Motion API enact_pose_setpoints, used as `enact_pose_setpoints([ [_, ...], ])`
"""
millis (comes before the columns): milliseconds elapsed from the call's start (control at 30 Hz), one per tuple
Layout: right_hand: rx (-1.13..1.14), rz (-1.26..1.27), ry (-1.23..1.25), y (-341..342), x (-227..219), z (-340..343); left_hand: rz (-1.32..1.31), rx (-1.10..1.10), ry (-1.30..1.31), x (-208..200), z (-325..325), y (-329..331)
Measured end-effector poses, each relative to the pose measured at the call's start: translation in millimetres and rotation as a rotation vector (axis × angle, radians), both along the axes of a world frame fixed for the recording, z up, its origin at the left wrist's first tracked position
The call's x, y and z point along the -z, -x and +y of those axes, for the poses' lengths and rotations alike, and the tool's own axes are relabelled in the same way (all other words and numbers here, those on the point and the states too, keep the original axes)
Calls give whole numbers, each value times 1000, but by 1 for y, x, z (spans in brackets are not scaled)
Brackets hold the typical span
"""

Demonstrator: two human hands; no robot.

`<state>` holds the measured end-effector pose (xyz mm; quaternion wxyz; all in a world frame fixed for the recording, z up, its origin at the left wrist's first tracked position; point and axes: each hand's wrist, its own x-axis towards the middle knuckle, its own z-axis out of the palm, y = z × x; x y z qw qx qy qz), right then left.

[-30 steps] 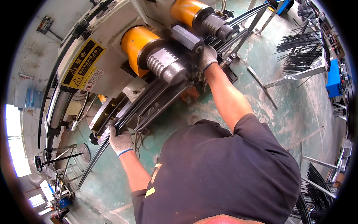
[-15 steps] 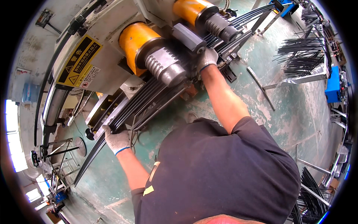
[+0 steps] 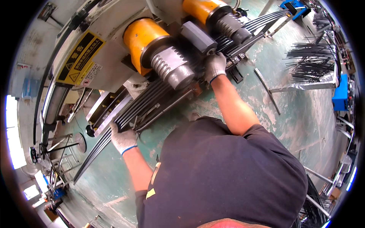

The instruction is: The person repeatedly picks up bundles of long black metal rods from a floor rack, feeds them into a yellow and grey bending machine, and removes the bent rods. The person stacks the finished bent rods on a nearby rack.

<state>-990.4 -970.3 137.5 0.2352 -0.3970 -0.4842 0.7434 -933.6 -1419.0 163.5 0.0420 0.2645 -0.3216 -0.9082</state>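
A bundle of long dark metal rods (image 3: 135,106) runs slantwise through the machine, from the lower left to the upper right. My left hand (image 3: 123,140), in a pale knit glove, grips the rods near their left end, thumb on top and the other fingers partly hidden. My gloved right hand (image 3: 215,67) is curled at the near end of a grey six-sided block (image 3: 198,37); what its fingers hold is hidden. Between my hands juts a ridged steel shaft (image 3: 173,68) from an orange cylinder (image 3: 146,34).
A second orange cylinder (image 3: 203,9) with a ridged shaft (image 3: 232,28) sits farther right. Warning labels (image 3: 80,57) mark the machine's pale housing. At right, a metal rack (image 3: 304,87) bears many thin black rods (image 3: 311,59). A loose bar (image 3: 267,91) lies near that rack.
The view has shifted slightly. My right hand has drawn back a little from the grey block, showing more of the glove. My left hand stays at the rods.
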Motion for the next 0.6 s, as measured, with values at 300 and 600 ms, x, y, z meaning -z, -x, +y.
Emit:
enact_pose_setpoints([
  [300, 158, 158, 103, 5, -34, 8, 105, -194, -80, 3, -46, 12],
  [600, -72, 56, -218, -37, -41, -5, 154, -168, 38, 6, -41, -3],
])
